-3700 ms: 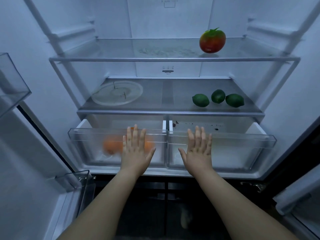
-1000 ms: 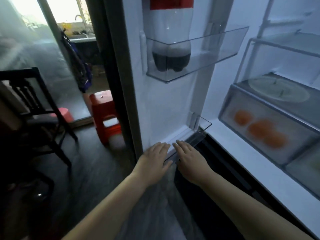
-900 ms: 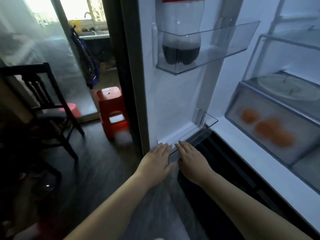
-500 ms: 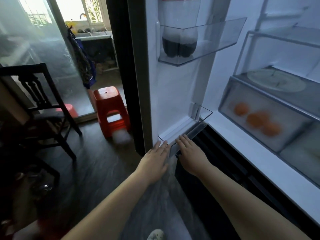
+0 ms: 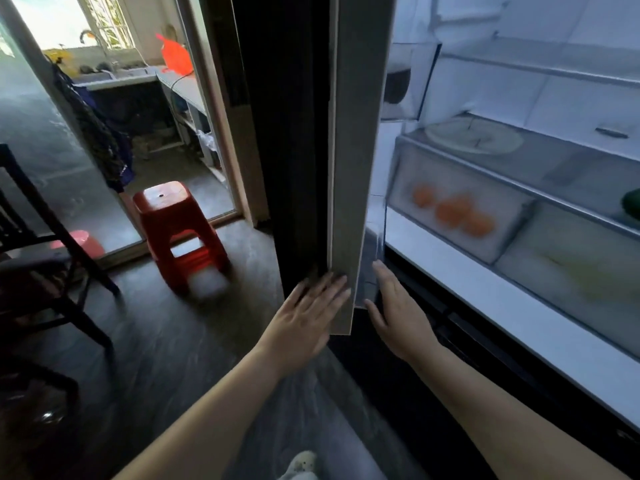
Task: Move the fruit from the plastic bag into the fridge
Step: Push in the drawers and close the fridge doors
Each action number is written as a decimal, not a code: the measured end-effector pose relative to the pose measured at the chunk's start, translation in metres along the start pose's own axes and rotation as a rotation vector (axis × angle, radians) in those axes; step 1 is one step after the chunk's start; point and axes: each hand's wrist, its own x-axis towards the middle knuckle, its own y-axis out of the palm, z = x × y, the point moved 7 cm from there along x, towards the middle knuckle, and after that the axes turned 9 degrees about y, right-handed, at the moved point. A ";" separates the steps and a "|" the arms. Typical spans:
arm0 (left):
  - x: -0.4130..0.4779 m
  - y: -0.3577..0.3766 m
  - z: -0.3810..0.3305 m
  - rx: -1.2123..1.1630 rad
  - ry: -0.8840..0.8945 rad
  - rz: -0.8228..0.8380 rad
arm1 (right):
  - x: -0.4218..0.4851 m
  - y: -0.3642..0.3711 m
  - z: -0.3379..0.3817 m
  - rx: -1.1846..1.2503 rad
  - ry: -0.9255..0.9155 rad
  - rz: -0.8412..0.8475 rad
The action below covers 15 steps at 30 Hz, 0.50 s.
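A square red plastic stool stands at 9 o'clock of the fridge door. The left hand presses flat, fingers straight, on the door's outer face; the right hand, fingers also straight, lies along its inner side. At 3 o'clock, three round oranges sit in a frosted drawer.

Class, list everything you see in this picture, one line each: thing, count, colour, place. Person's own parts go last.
Grey fridge door: one, grey, centre, edge-on.
Round orange fruits: three, orange, inside left drawer.
Clear plastic fridge drawers: two, see-through, fridge bottom.
Round flat plate: one, pale, shelf above drawers.
Green fruit: one, green, same shelf, far right.
Red plastic stool: one, red, floor left of door.
Dark wooden chair: one, dark, far left.
Left hand: one, flat against door's outer face.
Right hand: one, fingers straight, beside door's inner side.
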 end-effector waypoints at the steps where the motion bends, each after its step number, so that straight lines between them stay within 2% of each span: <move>1: 0.004 -0.003 0.000 0.028 -0.017 -0.018 | -0.007 -0.010 0.001 0.048 -0.032 -0.073; 4: 0.019 -0.013 0.000 0.126 -0.056 -0.081 | -0.024 -0.035 0.009 0.058 -0.166 -0.278; 7: 0.038 -0.021 -0.004 0.149 -0.064 -0.121 | -0.026 -0.042 0.013 -0.089 -0.266 -0.328; 10: 0.056 -0.025 -0.015 0.194 -0.027 -0.109 | -0.019 -0.043 -0.001 -0.203 -0.203 -0.280; 15: 0.090 -0.022 -0.036 0.268 0.076 -0.090 | -0.015 -0.060 -0.039 -0.178 -0.034 -0.246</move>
